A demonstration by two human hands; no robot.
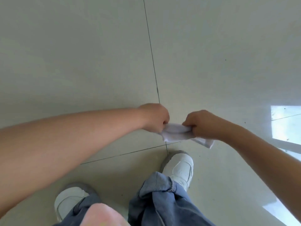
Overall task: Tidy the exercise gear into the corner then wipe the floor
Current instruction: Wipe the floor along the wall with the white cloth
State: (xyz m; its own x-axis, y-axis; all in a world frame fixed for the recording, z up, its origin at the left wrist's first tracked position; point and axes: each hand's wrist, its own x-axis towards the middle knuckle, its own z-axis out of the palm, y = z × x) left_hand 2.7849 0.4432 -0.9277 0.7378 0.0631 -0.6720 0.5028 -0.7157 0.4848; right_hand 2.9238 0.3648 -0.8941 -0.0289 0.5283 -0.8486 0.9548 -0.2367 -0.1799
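we look straight down from the head camera at a pale tiled floor with thin dark grout lines; one line runs from the top edge down to the middle, and it meets a crossing line just ahead of the feet.

both our forearms reach forward over the floor. the left hand is curled into a fist, its grip closed on the left end of a white cloth. the right hand is likewise curled, its grip closed on the right part of the same cloth. the two hands sit near each other, not touching, with the cloth bunched and stretched between them. a loose tail of the cloth hangs out below the right hand, toward the lower right. we cannot tell whether the cloth is off the floor or touching it; it shows over the tile just ahead of the grout crossing.

below the hands we see a right shoe, white with a grey sole edge, standing on the tile just beside the grout crossing. a left shoe, same kind, stands farther back at lower left. blue trousers are bunched at the ankles over both shoes.

bright window reflection lies on the floor at the right edge.
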